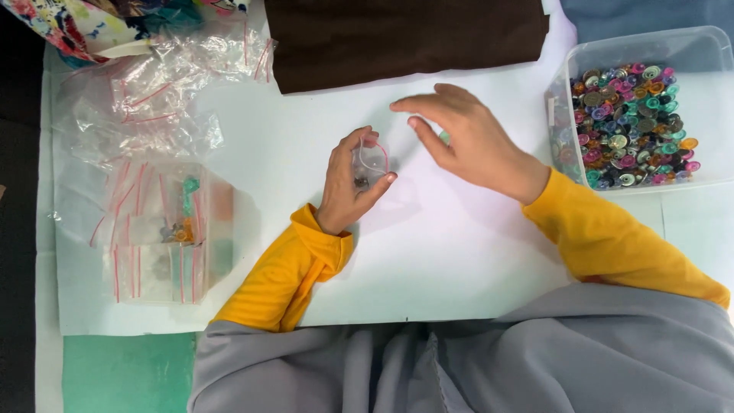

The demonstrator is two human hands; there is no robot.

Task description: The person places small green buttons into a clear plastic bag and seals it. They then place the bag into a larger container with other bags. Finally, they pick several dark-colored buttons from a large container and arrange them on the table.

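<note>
On the white sheet (321,107) that covers the table, the head view looks straight down at two hands in yellow sleeves. The left hand (348,183) sits near the middle of the sheet, thumb and fingers curled around a small clear bag (371,164) with a red zip edge, holding it up by its sides; a few small dark pieces lie at the bottom of the bag. The right hand (466,134) hovers just beside it, to the right and slightly farther from the person, its fingers spread and loosely bent, holding nothing that can be seen. Its fingertips are near the bag's mouth but apart from it.

At the right edge stands a clear tub (711,53) filled with small round pieces (631,126) in pink, teal, orange and grey, well apart from the left hand and near the right wrist. At the left lies a clear box (218,229) holding filled zip bags with red stripes, and more empty zip bags (145,99) are heaped above it. A dark brown cloth (405,34) lies folded along the far edge, with a blue cloth (642,15) beside it behind the tub. A flowered fabric (69,23) shows in the far left corner. Grey cloth (489,359) covers the person's lap at the bottom.
</note>
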